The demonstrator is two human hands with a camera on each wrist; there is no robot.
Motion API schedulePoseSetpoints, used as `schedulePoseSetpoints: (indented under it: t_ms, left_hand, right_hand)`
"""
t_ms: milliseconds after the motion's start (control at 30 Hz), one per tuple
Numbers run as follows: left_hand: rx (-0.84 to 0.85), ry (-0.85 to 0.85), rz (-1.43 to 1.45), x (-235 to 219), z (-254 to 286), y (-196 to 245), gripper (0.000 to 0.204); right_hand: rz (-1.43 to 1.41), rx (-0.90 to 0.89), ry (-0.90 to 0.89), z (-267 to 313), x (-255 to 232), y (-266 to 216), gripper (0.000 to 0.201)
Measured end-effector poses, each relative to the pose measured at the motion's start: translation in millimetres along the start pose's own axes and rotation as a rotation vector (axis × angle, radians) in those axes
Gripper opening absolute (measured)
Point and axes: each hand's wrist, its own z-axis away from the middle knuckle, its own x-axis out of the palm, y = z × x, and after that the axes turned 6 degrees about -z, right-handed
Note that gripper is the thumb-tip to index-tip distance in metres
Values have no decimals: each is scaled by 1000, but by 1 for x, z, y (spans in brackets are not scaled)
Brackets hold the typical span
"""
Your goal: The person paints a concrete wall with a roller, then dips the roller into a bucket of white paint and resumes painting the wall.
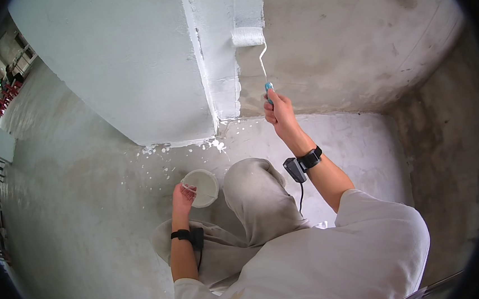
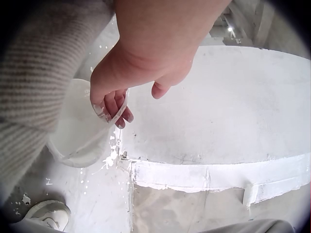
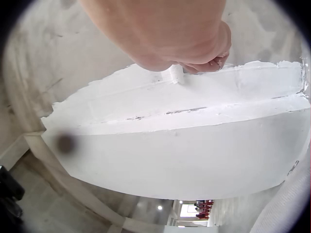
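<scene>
The right hand (image 1: 283,115) closes firmly round the blue grip (image 1: 269,86), so the roller (image 1: 248,37) lies against the wall (image 1: 248,5), while the left hand (image 1: 182,199), fingers bent, hooks the bucket's handle (image 2: 117,115), probably for steadying the bucket (image 1: 207,190) nearby.

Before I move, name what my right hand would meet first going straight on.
Past the roller it holds, your right hand would probably meet the wall first; the remaining depth is unclear.

Grey floor (image 1: 83,162), white paint splatters (image 1: 216,145) on it near the wall base; white bucket (image 1: 212,195) upright just beside them; shoe (image 2: 51,214) on floor too.
</scene>
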Motion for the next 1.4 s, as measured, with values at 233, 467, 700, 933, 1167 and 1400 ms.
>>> schedulePoseSetpoints:
  t_ms: [233, 467, 700, 933, 1167, 1400]
  left_hand:
    - [4, 9, -5, 5, 2, 0, 30]
    - [24, -25, -13, -7, -2, -6, 27]
    - [19, -22, -7, -5, -2, -7, 28]
    - [26, -31, -7, -7, -2, -9, 29]
    - [30, -53, -17, -13, -3, -11, 29]
    - [39, -49, -5, -18, -7, -12, 28]
  right_hand:
    - [0, 14, 28, -1, -5, 3, 28]
    - [-21, 52, 37, 7, -10, 25, 27]
    - [2, 18, 26, 5, -8, 31, 27]
    - [-24, -85, -2, 8, 7, 22, 28]
    - [-3, -183, -43, 20, 34, -19, 27]
    - [-35, -115, -32, 25, 25, -13, 27]
